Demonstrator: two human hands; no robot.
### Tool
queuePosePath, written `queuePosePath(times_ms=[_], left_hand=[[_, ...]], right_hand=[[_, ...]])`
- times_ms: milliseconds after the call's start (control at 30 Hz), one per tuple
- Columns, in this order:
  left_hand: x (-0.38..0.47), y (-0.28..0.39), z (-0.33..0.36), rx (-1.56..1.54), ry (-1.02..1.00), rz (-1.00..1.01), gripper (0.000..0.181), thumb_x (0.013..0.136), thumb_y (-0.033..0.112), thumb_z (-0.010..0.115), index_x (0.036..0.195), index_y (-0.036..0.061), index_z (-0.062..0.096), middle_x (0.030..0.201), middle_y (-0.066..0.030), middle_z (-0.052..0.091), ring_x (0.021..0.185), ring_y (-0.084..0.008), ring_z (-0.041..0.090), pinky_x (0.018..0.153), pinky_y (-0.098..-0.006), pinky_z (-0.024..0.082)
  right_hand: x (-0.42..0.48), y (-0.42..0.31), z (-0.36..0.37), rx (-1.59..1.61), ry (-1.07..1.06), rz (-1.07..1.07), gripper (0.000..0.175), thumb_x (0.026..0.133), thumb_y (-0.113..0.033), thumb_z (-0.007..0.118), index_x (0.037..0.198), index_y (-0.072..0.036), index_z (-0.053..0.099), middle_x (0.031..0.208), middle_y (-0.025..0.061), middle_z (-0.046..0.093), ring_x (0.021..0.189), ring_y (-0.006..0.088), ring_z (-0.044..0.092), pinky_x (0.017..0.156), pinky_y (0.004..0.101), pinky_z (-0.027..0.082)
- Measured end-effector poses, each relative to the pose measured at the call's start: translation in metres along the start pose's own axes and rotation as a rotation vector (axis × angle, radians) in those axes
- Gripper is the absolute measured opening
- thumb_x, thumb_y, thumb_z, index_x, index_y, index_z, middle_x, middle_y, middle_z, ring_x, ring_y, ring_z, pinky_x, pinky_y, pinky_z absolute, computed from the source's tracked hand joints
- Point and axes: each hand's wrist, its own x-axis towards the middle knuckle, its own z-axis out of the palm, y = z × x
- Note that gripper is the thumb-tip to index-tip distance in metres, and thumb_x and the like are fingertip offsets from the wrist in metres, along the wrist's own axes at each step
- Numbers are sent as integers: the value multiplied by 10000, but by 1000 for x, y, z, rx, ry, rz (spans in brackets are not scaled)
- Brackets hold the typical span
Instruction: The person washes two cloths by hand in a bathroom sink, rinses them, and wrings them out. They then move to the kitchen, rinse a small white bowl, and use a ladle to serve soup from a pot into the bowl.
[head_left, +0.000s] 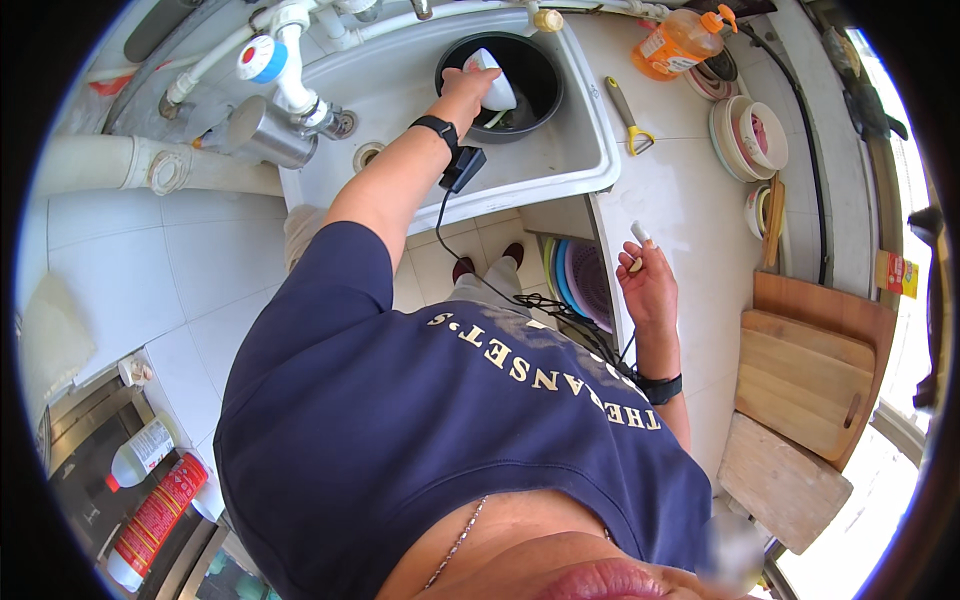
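Observation:
My left hand (469, 88) reaches into a dark round pot (536, 112) standing in the sink, gripping a white bowl (496, 81) tilted on its side with a reddish pattern. Below the bowl, a pale strip and green bits show in the pot. My right hand (646, 281) is palm up over the white counter, fingers curled around a small pale-beige piece (636, 265). A small whitish thing (640, 231) sits at its fingertips; whether it is held or wrapped on a finger I cannot tell. A yellow-and-grey peeler (630, 116) lies on the counter beside the sink.
The grey-white sink (607, 161) has a metal cylinder (274, 131) and white pipes at its left. An orange pump bottle (679, 45), stacked bowls (739, 139) and wooden cutting boards (806, 382) line the right. A black cable (480, 277) runs from a device at my left wrist across my front.

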Motion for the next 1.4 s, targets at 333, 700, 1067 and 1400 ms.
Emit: queuePosePath(times_ms=[333, 700, 1067, 1400], left_hand=[[-16, 7, 74, 350, 275, -215, 871, 654, 328, 863, 1303, 75, 339, 1344, -217, 416, 1178, -411, 504, 926, -481, 500], [33, -33, 38, -623, -220, -459, 535, 756, -49, 445, 1285, -48, 361, 1369, -260, 363, 1307, -460, 340, 1073, -661, 270], [-70, 0, 8, -660, -445, -399, 568, 757, -46, 436, 1322, -45, 370, 1331, -245, 436, 1269, -445, 409, 1084, -626, 316], [-153, -9, 20, -558, -652, -350, 562, 740, -71, 474, 1284, 60, 426, 1257, -187, 487, 1171, -364, 508, 1019, -574, 428]], right_hand=[[29, -8, -38, 48, 126, 27, 198, 978, -217, 531, 1102, -62, 527, 942, 62, 632, 812, 150, 601, 709, 277, 487], [63, -21, -42, 43, 61, 54, 258, 988, -267, 505, 1133, -57, 544, 993, 83, 642, 859, 160, 608, 746, 297, 492], [83, -51, 19, 205, -281, -20, 378, 1039, -250, 277, 1208, 48, 439, 1327, 289, 471, 1158, 359, 539, 992, 428, 447], [80, -49, 85, -220, -393, -311, 467, 1009, -233, 332, 1418, -12, 297, 1403, 233, 425, 1310, 305, 407, 1068, 397, 338]])
